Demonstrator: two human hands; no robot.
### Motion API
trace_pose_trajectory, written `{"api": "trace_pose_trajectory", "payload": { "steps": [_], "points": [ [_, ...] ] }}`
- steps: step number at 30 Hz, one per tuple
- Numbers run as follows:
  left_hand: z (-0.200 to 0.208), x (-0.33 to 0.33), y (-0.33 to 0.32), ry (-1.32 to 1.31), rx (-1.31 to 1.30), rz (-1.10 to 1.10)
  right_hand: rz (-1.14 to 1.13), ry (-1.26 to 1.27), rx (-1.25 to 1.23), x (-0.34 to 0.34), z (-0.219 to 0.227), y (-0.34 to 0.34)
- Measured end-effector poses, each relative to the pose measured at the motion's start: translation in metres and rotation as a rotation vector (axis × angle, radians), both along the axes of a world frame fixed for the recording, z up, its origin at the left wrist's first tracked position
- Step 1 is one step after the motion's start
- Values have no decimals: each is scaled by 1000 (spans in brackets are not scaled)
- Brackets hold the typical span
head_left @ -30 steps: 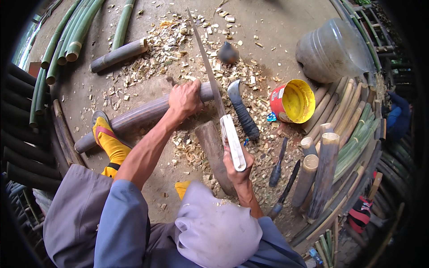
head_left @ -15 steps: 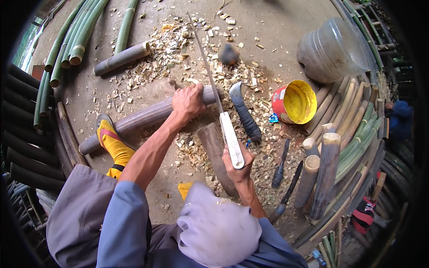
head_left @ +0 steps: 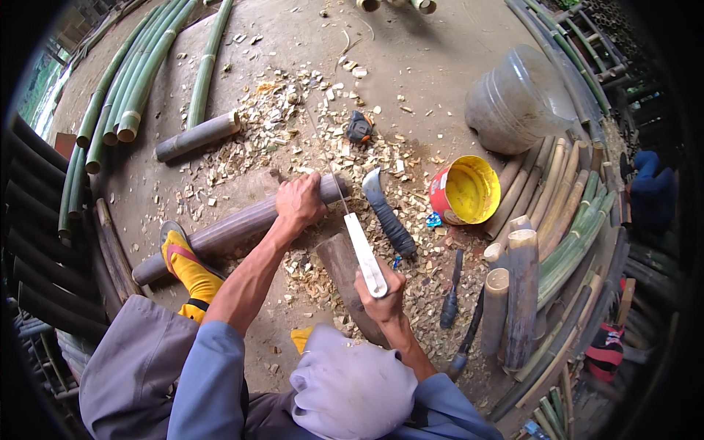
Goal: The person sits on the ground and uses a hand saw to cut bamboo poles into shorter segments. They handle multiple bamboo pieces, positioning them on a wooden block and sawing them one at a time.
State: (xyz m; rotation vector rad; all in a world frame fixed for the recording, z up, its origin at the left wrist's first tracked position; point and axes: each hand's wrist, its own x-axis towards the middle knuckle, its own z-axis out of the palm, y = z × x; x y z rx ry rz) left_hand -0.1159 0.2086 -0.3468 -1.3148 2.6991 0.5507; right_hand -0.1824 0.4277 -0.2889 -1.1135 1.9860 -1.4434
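A dark bamboo pole [head_left: 235,229] lies on the ground ahead of the person, its long axis slanting from lower left to upper right. Near its right end the thin blade [head_left: 340,191] of a white-handled handsaw [head_left: 365,254] crosses it steeply, pointing away and slightly left. Whether the teeth sit in a cut cannot be told from this angle.

The left hand [head_left: 301,199] is much the nearer to that crossing: it grips the pole from above, fingers wrapped over it, just left of the blade. The right hand [head_left: 383,293] is closed around the saw's handle, nearer the body and to the right, with some fingers hidden. So the pole lies directly under the left hand and forward and left of the right. Toward its left end, a foot in a yellow sock [head_left: 192,270] and sandal rests across it.

A thick wooden log [head_left: 343,273] lies between the pole and the body, beside the right hand. To the right of the saw is a billhook [head_left: 390,218] with a dark wrapped handle; farther right, a red tin [head_left: 439,196] with a yellow inside lies tipped. Pale wood chips [head_left: 268,121] are scattered around.
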Motion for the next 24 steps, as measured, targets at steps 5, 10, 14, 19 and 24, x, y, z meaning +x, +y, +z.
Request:
{"api": "trace_pose_trajectory", "payload": {
  "steps": [5, 10, 14, 19, 24],
  "points": [
    [-4, -3, -6, -17, 24, -10, 20, 94, -4, 8, 10, 36],
    [-11, 11, -3, 60, -76, -18, 10, 33, 13, 24, 6, 84],
    [-8, -6, 2, 58, -23, -15, -4, 27, 15, 5, 0, 7],
    [-2, 2, -6, 16, -21, 9, -34, 36, -99, 2, 50, 43],
    [-1, 4, -4, -14, 26, -41, -294, 261, -55, -8, 89, 126]
  ]
}}
